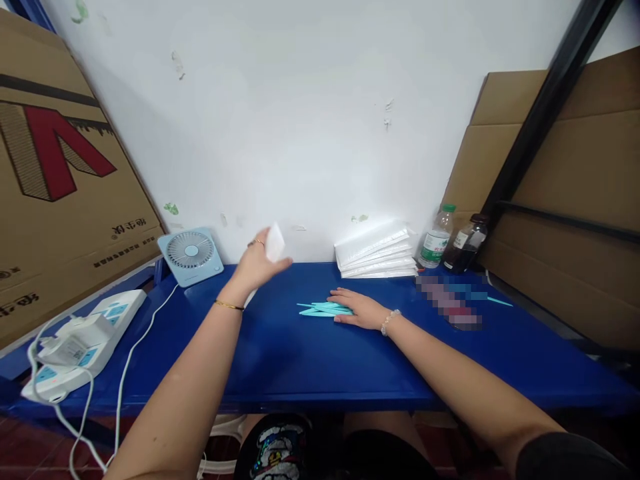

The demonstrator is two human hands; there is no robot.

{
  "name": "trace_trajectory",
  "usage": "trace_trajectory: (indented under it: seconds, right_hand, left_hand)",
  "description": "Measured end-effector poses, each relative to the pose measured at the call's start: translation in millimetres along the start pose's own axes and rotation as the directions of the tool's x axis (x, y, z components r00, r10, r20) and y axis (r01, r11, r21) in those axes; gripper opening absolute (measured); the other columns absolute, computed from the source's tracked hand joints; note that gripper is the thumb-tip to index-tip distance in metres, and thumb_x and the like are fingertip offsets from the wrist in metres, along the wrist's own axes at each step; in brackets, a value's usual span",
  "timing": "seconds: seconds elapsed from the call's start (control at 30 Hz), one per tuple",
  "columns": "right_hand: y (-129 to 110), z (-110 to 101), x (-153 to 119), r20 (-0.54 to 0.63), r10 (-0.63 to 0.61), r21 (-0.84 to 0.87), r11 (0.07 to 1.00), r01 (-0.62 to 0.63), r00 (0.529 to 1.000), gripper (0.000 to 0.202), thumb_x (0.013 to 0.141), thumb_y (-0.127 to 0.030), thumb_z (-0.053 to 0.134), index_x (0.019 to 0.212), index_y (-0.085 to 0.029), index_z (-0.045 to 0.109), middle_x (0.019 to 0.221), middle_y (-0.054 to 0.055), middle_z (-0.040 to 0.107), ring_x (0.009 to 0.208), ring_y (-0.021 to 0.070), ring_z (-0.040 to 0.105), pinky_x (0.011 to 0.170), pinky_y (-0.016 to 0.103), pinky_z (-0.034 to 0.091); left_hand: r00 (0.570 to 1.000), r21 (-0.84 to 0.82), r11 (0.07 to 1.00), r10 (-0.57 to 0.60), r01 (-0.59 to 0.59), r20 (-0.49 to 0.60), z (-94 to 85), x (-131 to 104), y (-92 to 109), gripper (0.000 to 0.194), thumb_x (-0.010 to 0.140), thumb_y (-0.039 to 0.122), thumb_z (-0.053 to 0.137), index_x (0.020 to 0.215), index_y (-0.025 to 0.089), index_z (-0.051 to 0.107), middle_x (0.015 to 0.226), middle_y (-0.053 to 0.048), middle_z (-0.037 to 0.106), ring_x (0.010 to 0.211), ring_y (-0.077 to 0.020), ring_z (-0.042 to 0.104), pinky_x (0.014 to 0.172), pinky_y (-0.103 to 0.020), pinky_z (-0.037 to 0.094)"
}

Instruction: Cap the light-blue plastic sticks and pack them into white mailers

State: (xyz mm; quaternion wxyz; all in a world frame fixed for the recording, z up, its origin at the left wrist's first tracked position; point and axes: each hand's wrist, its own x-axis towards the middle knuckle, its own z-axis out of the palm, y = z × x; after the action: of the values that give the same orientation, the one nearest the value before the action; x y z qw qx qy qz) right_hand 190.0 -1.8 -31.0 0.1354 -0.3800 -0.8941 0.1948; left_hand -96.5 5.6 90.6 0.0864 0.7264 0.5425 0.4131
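Pinching a white thing in left hand, far side. Resting right hand on turquoise sticks with a kinda spread grip.

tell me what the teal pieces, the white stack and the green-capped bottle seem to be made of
Teal pieces: probably smooth plastic, given even colour and crisp edges. White stack: likely glossy plastic film, from its sheen and creases. Green-capped bottle: apparently clear plastic, its wall being see-through.

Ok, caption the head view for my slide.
Left hand holds a white item; right hand lies over turquoise strips.
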Motion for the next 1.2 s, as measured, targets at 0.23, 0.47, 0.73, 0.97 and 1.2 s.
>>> trace_trajectory:
  seconds: [0.23, 0.47, 0.73, 0.97, 1.2]
  right_hand:
    - [2, -13, -24, -0.096, 0.008, 0.157, 0.988, 0.007, 0.995, 0.053, 0.090, -0.052, 0.040, 0.137, -0.028, 0.042, 0.141, 0.005, 0.044, 0.130, 0.0235, 0.038, 0.108, 0.038, 0.031]
    - [42, -31, -31, -0.205, 0.147, 0.148, 0.982, -0.118, 0.968, 0.028, 0.083, -0.042, 0.055, 0.098, -0.021, 0.068, 0.094, 0.006, 0.062, 0.082, 0.0179, 0.057, 0.075, 0.031, 0.046]
    - [32, -20, -20, -0.160, 0.157, 0.141, 0.981, -0.134, 0.975, 0.010, 0.076, -0.026, 0.063, 0.080, -0.017, 0.064, 0.086, 0.004, 0.055, 0.075, 0.0148, 0.052, 0.067, 0.026, 0.043]
    - [44, -26, -20, -0.166, 0.211, 0.120, 0.974, -0.192, 0.963, 0.015, 0.080, -0.031, 0.058, 0.075, -0.017, 0.061, 0.080, 0.002, 0.055, 0.069, 0.0136, 0.052, 0.065, 0.026, 0.041]
    - [49, -40, -33, -0.227, 0.261, 0.124, 0.963, -0.238, 0.938, 0.020, 0.075, -0.038, 0.064, 0.080, -0.018, 0.064, 0.086, 0.004, 0.058, 0.073, 0.0148, 0.053, 0.066, 0.026, 0.041]
  left_hand:
    - [0.852, 0.425, 0.905, -0.213, -0.011, 0.478, 53.2, -33, -58, 0.106, 0.052, 0.061, 0.070, 0.141, 0.020, 0.029, 0.139, -0.018, 0.041, 0.127, -0.0377, 0.037, 0.099, -0.048, 0.034]
    - [0.790, 0.014, 0.991, 0.097, -0.133, 0.606, 86.4, -30, -24, 0.048, 0.078, 0.054, 0.050, 0.110, 0.020, 0.060, 0.109, -0.007, 0.062, 0.098, -0.0210, 0.058, 0.083, -0.029, 0.045]
    - [0.636, 0.011, 0.989, 0.086, -0.147, 0.767, 133.4, -22, -7, 0.020, 0.073, 0.033, 0.056, 0.082, 0.019, 0.066, 0.074, -0.001, 0.065, 0.064, -0.0133, 0.057, 0.054, -0.021, 0.039]
    - [0.799, 0.120, 0.970, 0.101, -0.212, 0.593, 127.9, -19, -5, 0.016, 0.079, 0.030, 0.050, 0.077, 0.021, 0.065, 0.076, 0.000, 0.067, 0.068, -0.0145, 0.059, 0.063, -0.024, 0.039]
    - [0.838, 0.221, 0.965, 0.000, -0.143, 0.546, 123.6, -10, -30, 0.015, 0.078, 0.033, 0.055, 0.085, 0.024, 0.064, 0.086, 0.000, 0.068, 0.083, -0.0173, 0.060, 0.072, -0.026, 0.041]
